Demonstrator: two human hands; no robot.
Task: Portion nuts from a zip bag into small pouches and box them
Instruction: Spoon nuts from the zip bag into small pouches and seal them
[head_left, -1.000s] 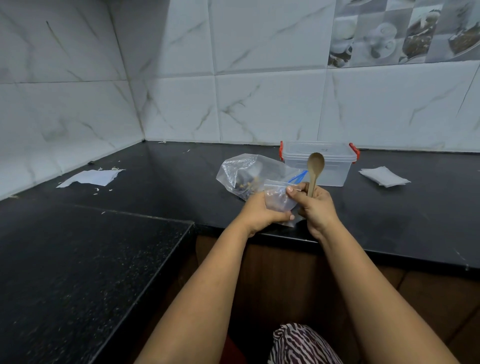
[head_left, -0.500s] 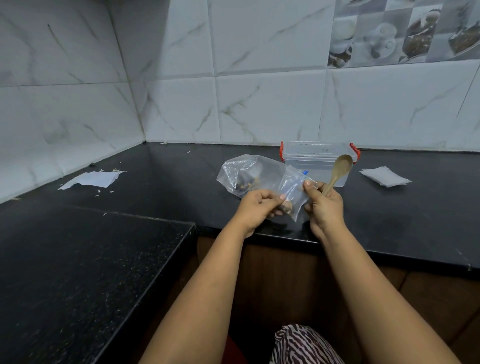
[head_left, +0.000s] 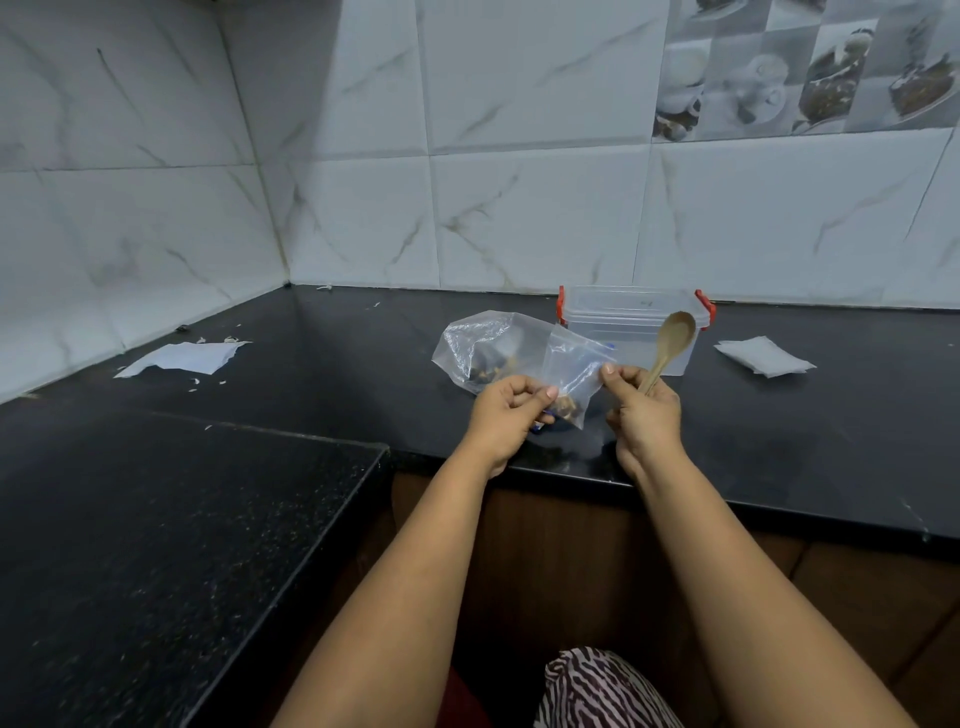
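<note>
The small pouch (head_left: 571, 371) and the zip bag (head_left: 483, 348) are showing as thin, clear, crinkled plastic, catching glints; the spoon (head_left: 670, 345) is looking like pale matt wood; the box (head_left: 631, 322) is appearing as frosted plastic with glossy red clips; the countertop (head_left: 363, 364) is gleaming as polished, speckled black stone; the wall tiles (head_left: 519, 218) are shining, smooth and marbled.

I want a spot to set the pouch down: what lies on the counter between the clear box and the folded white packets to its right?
Head view: bare black counter between clear box and white packets.
</note>
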